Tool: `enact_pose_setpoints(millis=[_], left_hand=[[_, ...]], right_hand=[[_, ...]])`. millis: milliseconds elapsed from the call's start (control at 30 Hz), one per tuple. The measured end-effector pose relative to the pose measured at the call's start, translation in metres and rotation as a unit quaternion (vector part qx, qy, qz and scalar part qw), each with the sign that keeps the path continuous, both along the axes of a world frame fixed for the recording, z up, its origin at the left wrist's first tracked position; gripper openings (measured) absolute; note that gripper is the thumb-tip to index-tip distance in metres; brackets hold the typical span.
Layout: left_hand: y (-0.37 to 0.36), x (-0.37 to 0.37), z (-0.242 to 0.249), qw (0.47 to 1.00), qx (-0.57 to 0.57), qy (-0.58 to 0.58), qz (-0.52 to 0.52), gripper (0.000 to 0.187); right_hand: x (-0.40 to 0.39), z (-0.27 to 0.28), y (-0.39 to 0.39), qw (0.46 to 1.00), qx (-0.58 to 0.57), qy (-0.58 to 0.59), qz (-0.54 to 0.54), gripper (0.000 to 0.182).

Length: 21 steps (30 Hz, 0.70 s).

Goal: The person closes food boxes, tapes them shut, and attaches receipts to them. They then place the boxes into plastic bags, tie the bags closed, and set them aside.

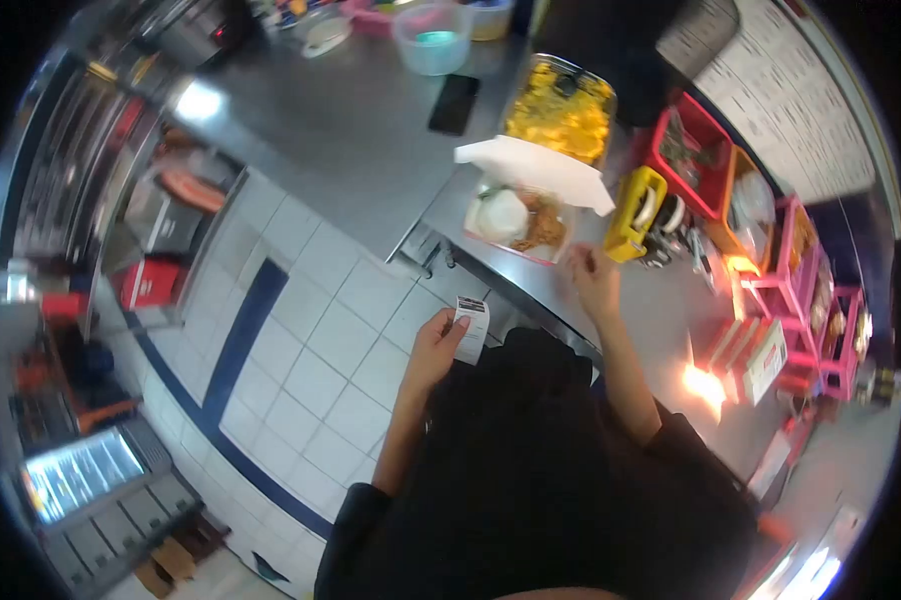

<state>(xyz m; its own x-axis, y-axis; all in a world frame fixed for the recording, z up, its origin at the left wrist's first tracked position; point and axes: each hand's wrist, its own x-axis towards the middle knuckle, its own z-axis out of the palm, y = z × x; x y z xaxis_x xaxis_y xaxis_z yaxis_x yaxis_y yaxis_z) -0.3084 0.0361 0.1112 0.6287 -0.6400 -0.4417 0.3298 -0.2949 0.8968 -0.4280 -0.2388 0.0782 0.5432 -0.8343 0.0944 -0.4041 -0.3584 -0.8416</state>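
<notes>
Holding a printed paper slip (472, 338) in the left hand (433, 350), pinched between thumb and fingers over the pale tiled floor (321, 300), to the left of the dark-clothed body. Reaching forward with the right hand (595, 285) above the steel desk (661, 330), fingers bent, just beside the near right corner of an open food box (533, 258); cannot tell whether anything is in that grip. Set near the front edge of the desk, with its white lid (546, 170) raised on the far side. Inside the box, a white mound like rice (504, 216) on the left and crisp-looking brown food (544, 225) on the right. Beyond the lid, a metal tray (615, 105) of chunky yellow food (571, 120). Farther left, on the adjoining steel surface (311, 130), a dark phone (455, 105) lying flat, with a clear tub (431, 50) beyond. To the right of the box, a yellow bin (629, 222), then a red bin (691, 190) farther right. Nearer on the right, red-and-white cartons (761, 360) beside pink racks (786, 280).
</notes>
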Motion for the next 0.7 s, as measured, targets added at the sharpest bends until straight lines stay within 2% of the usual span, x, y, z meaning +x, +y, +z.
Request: enact_pose_setpoints(millis=[67, 100, 167, 233, 267, 300, 333, 367, 400, 433, 467, 500, 533, 567, 600, 633, 700], left_hand=[[-0.028, -0.001, -0.002, 0.997, -0.036, 0.01, -0.061, 0.02], [-0.044, -0.004, -0.004, 0.993, -0.07, 0.019, -0.092, 0.02], [-0.083, -0.013, -0.011, 0.977, -0.105, 0.054, -0.175, 0.02], [-0.123, -0.029, -0.022, 0.955, -0.132, 0.091, -0.25, 0.019], [-0.144, -0.037, -0.03, 0.938, -0.149, 0.18, -0.258, 0.018], [-0.164, -0.045, -0.04, 0.914, -0.162, 0.266, -0.259, 0.017], [-0.186, -0.052, -0.062, 0.912, -0.155, 0.266, -0.273, 0.017], [-0.206, -0.06, -0.09, 0.947, -0.066, 0.009, -0.314, 0.021], [-0.216, -0.068, -0.106, 0.911, 0.025, -0.248, -0.328, 0.03], [-0.216, -0.077, -0.106, 0.911, 0.032, -0.25, -0.328, 0.03], [-0.217, -0.084, -0.104, 0.925, 0.046, -0.262, -0.272, 0.031], [-0.224, -0.087, -0.101, 0.935, 0.056, -0.276, -0.213, 0.032], [-0.226, -0.091, -0.083, 0.931, 0.083, -0.289, -0.209, 0.031], [-0.225, -0.094, -0.086, 0.929, 0.097, -0.291, -0.206, 0.031], [-0.22, -0.096, -0.093, 0.896, 0.084, -0.385, -0.206, 0.028], [-0.219, -0.097, -0.097, 0.852, 0.068, -0.478, -0.203, 0.026], [-0.221, -0.107, -0.091, 0.833, 0.098, -0.51, -0.192, 0.029]], right_hand=[[-0.034, -0.029, 0.013, 0.991, 0.128, 0.043, 0.02, 0.026], [-0.049, -0.033, 0.009, 0.991, 0.127, 0.043, -0.014, 0.026], [-0.078, -0.038, -0.004, 0.965, 0.216, 0.008, -0.146, 0.026], [-0.106, -0.03, -0.024, 0.951, 0.195, -0.018, -0.239, 0.025], [-0.118, -0.024, -0.035, 0.938, 0.173, -0.041, -0.297, 0.024], [-0.128, -0.017, -0.043, 0.932, 0.175, -0.046, -0.315, 0.024], [-0.135, -0.011, -0.05, 0.928, 0.177, -0.069, -0.32, 0.024], [-0.142, -0.009, -0.056, 0.926, 0.18, -0.092, -0.32, 0.024], [-0.145, -0.016, -0.061, 0.923, 0.186, -0.095, -0.323, 0.024], [-0.147, -0.029, -0.066, 0.944, 0.201, -0.062, -0.253, 0.027], [-0.145, -0.04, -0.075, 0.961, 0.211, -0.03, -0.178, 0.031], [-0.131, -0.051, -0.078, 0.975, 0.158, -0.013, -0.155, 0.044], [-0.11, -0.058, -0.073, 0.985, 0.109, 0.005, -0.133, 0.058], [-0.089, -0.057, -0.071, 0.984, 0.093, 0.038, -0.148, 0.068], [-0.069, -0.052, -0.069, 0.981, 0.08, 0.071, -0.162, 0.078], [-0.054, -0.038, -0.069, 0.982, 0.091, 0.067, -0.152, 0.078], [-0.033, -0.008, -0.074, 0.951, 0.175, 0.083, -0.241, 0.085]])
